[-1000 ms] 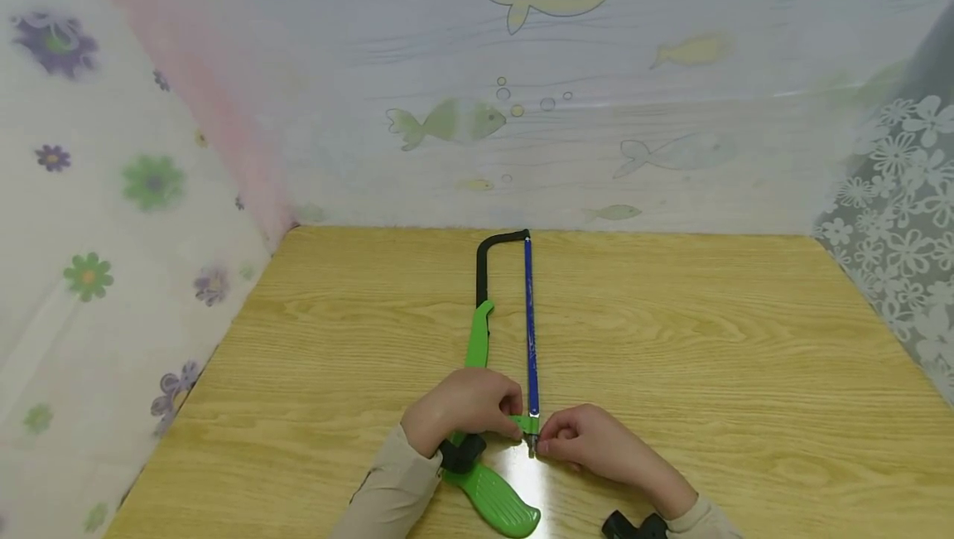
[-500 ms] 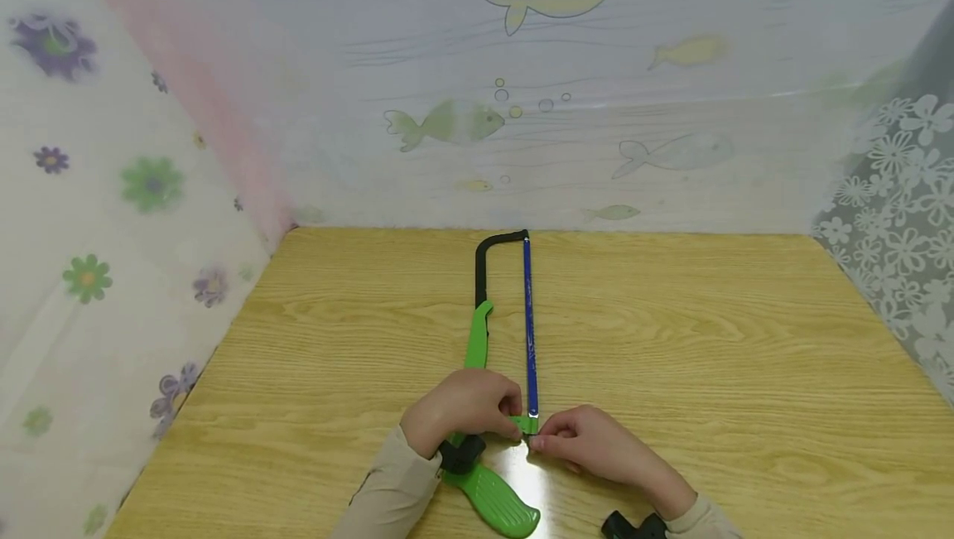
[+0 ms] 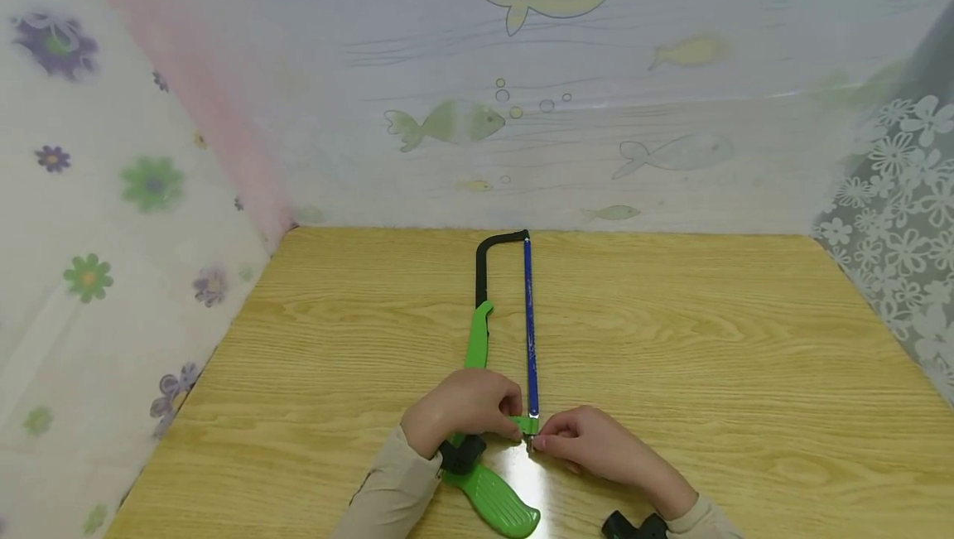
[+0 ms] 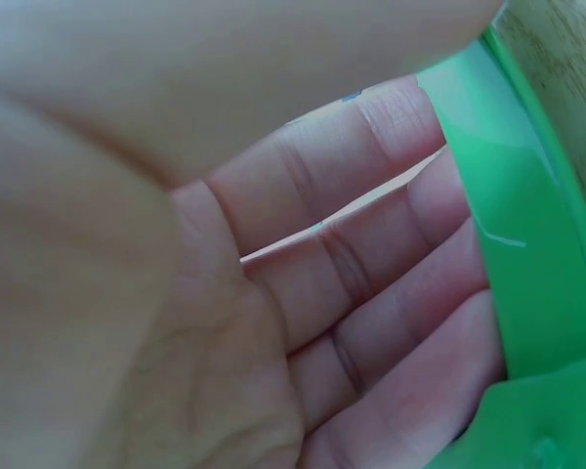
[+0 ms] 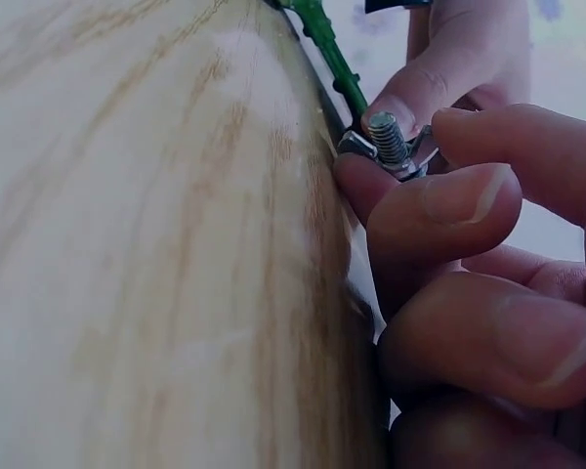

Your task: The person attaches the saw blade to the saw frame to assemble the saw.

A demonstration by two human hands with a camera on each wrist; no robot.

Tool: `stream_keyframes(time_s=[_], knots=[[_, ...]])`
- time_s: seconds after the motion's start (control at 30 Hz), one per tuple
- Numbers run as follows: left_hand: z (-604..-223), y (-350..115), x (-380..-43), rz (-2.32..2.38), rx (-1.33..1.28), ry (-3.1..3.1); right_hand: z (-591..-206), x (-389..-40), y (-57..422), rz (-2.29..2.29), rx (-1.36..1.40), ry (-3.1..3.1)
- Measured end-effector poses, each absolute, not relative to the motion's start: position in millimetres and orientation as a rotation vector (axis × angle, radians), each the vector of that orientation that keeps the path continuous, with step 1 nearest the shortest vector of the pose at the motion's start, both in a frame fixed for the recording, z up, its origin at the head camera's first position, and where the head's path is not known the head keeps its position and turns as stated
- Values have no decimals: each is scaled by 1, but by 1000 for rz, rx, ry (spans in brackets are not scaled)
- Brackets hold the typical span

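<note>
A hacksaw lies flat with its black bow pointing away and its green handle towards me. Its blue blade runs along the right side. My left hand grips the green frame near the blade's near end; up close in the left wrist view, its fingers meet a green bar. My right hand pinches a metal wing nut on a threaded bolt at that end of the blade. Fingers hide part of the wing nut.
A wood-grain table carries the saw. Behind it hangs a fish-print sheet, with a flower-print sheet on the left and a floral one on the right. Black camera mounts are worn on both wrists.
The right fingertips shift slightly around the wing nut, covering the bolt end half a second ago and showing it again now. My left hand and the hacksaw stay in place.
</note>
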State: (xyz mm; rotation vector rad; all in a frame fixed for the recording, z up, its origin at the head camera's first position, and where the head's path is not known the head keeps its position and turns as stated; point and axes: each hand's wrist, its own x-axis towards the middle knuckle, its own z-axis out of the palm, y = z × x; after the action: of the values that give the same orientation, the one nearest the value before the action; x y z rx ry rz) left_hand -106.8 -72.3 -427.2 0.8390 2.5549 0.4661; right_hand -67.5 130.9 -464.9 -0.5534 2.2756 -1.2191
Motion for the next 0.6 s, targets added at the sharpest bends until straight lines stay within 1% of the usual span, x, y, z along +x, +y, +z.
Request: stream_keyframes(time_s=[0.6], knots=[[-427,-72,-107,465,839,2551,-463,-67,133,-1270,-531,2216]])
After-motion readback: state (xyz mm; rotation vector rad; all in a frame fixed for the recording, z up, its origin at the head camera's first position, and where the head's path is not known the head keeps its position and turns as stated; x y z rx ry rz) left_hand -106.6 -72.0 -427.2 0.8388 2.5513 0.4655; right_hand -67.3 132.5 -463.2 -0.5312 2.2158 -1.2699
